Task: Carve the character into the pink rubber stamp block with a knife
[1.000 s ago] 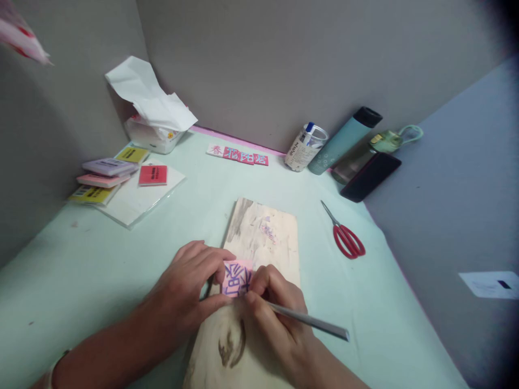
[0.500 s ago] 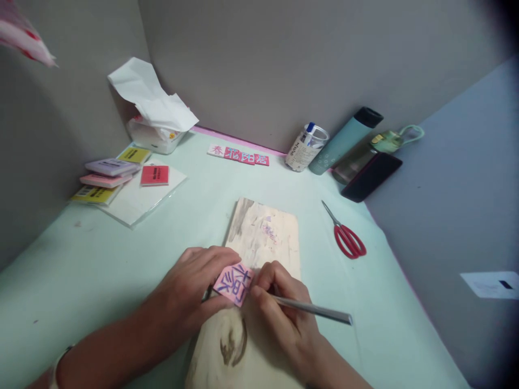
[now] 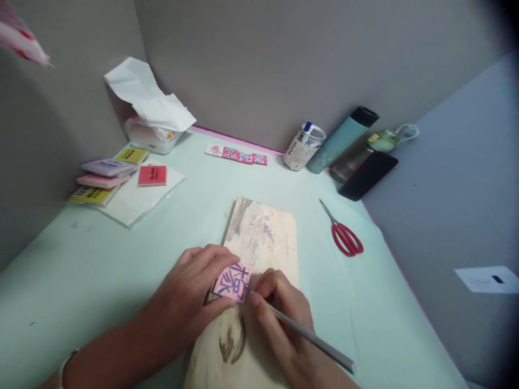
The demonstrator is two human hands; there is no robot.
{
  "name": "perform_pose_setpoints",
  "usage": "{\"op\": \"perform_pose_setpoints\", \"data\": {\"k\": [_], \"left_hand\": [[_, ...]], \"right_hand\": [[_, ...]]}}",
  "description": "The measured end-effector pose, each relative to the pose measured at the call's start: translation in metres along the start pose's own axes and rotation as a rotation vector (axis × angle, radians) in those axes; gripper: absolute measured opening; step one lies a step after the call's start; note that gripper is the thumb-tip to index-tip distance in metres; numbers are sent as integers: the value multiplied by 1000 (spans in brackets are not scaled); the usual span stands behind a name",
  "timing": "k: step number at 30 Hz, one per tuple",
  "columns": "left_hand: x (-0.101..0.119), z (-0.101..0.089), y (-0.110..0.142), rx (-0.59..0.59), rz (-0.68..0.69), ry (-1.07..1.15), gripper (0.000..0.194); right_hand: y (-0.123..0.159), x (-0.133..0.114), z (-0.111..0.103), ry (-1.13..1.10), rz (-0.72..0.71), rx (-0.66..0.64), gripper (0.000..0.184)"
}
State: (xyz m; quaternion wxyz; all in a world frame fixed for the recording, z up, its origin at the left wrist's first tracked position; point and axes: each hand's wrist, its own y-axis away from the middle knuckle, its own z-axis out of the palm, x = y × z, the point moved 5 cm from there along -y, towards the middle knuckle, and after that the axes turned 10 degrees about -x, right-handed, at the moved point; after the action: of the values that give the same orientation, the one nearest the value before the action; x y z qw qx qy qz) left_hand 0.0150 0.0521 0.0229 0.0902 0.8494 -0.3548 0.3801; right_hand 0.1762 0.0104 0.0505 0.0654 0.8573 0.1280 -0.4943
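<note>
My left hand is closed on a small pink rubber block, gripping it between thumb and fingers. A purple character is drawn across the block's top face. In my right hand is a slim silver craft knife, held like a pen. Its handle slants down to the right, and its tip meets the block's right edge, though the blade itself is too small to make out. Both hands rest over a long wooden board with dark stains, a knot and a few purplish shavings on it.
Red-handled scissors lie right of the board. Farther back stand a can with pens, a teal bottle, a green-lidded bottle and a phone. Carved tiles, tissues and packaged blocks sit behind and left.
The craft knife's handle has swung down, now pointing more toward me. My left hand has turned the pink block slightly. The whole view has shifted a little.
</note>
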Motion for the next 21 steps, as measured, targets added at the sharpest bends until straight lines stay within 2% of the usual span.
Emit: {"op": "perform_pose_setpoints", "data": {"k": [8,21], "left_hand": [[1,-2,-1,33,13,-12,45],[2,-2,-2,41,15,-11,49]], "right_hand": [[-1,-2,-4,10,12,-57,21],[-2,-2,-3,-70,-3,-58,21]]}}
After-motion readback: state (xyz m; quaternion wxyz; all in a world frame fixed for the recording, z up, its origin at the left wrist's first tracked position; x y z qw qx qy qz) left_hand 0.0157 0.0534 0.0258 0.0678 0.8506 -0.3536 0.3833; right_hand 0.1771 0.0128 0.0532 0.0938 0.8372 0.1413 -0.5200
